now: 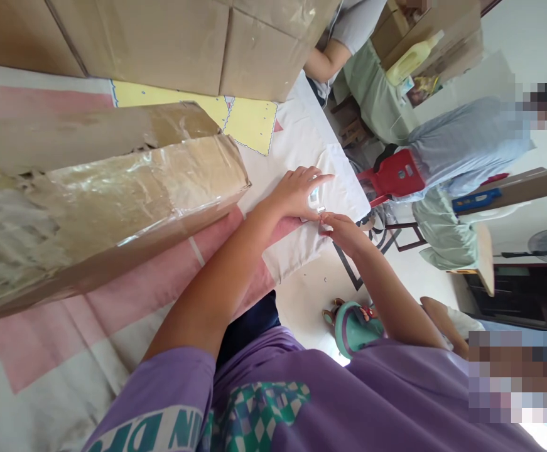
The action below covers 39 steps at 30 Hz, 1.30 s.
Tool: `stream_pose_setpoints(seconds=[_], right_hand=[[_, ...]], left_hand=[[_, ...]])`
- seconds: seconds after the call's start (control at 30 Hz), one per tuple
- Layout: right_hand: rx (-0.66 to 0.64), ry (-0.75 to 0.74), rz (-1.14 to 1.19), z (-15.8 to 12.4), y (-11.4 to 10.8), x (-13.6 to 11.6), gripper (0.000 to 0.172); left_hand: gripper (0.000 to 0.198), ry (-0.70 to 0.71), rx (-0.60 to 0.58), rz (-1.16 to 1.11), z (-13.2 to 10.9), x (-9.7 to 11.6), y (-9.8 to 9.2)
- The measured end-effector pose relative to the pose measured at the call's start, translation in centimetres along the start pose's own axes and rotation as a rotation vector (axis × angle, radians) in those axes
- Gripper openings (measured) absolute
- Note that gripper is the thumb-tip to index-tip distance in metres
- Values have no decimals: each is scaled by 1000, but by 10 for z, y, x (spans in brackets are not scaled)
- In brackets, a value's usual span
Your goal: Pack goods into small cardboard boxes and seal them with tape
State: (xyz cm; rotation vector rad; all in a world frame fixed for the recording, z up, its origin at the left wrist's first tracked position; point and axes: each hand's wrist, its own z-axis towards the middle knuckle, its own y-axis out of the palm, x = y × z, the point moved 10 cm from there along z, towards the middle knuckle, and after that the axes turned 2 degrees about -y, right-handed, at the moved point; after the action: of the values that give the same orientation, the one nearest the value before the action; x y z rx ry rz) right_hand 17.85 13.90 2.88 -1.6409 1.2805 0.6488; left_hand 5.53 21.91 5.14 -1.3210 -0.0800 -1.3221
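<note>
Tiny shiny whitish piece (314,197) kinda cupped by left hand (296,193), fingers parted, edge pinched by right hand (341,231)'s fingers, beside crinkly-taped brown cardboard box (160,176); "IN D" readable on purple sleeve (174,376).

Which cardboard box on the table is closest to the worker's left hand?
The long, torn-edged box: its end reaches nearest the left hand. The other boxes stand farther away, beyond the yellow patch.

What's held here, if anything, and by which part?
Left hand and right hand meet at a small whitish thing; what it is, and exactly where it's held, can't be told.
</note>
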Motion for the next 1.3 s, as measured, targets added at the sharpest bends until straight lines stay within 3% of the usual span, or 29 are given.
stream_pose_setpoints(seconds=[0.3, 0.43, 0.8, 1.3], right_hand=[[31, -54, -74, 11, -4, 12, 42], [55, -57, -70, 14, -7, 17, 45], [25, -95, -69, 13, -6, 14, 41], [26, -128, -81, 10, -5, 11, 48]], left_hand=[[87, -18, -57, -46, 0, 2, -2], [78, -143, -9, -58, 0, -1, -3], [102, -263, -47, -78, 0, 1, 1], [103, -278, -52, -136, -1, 1, -1]])
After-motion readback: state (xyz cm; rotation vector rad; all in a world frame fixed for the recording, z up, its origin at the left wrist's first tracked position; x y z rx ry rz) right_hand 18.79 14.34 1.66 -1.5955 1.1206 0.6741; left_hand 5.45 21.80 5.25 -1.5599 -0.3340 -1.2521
